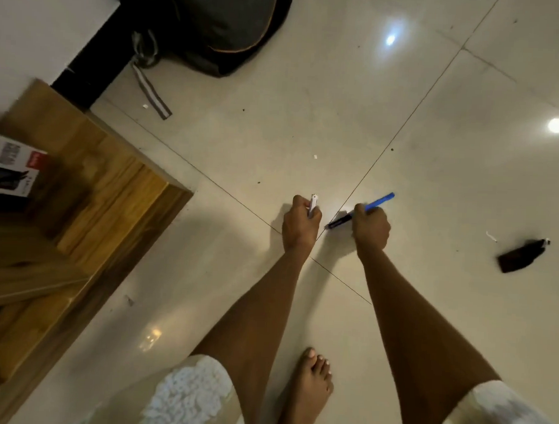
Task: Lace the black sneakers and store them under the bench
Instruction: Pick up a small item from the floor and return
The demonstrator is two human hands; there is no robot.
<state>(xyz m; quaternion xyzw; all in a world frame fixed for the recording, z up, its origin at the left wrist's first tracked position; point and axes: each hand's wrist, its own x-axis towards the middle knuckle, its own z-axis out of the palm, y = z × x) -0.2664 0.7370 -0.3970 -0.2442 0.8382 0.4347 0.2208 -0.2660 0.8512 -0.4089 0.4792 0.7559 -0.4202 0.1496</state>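
Glossy pale floor tiles [307,133] filled most of the head view, with dark grout lines crossing just under the person's two hands. Both arms reached down and away from the body, side by side near the middle of the scene. The left hand [301,224] had its fingers curled round a slim white pen [313,204], whose tip stuck out past the knuckles on the far side. The right hand [371,227] gripped a blue pen [363,211] that lay slanted, its blue end pointing far and right, its dark end low and left, close to the floor between the two hands. A bare foot [310,386] stood near the bottom edge, between the forearms. A wooden bench [80,203] occupied the left side, with a printed box [11,168] on it. A dark bag [216,26] lay at the far edge by the wall. A small dark object [523,256] rested on the tiles well off to the right. No black sneakers appeared anywhere in view.
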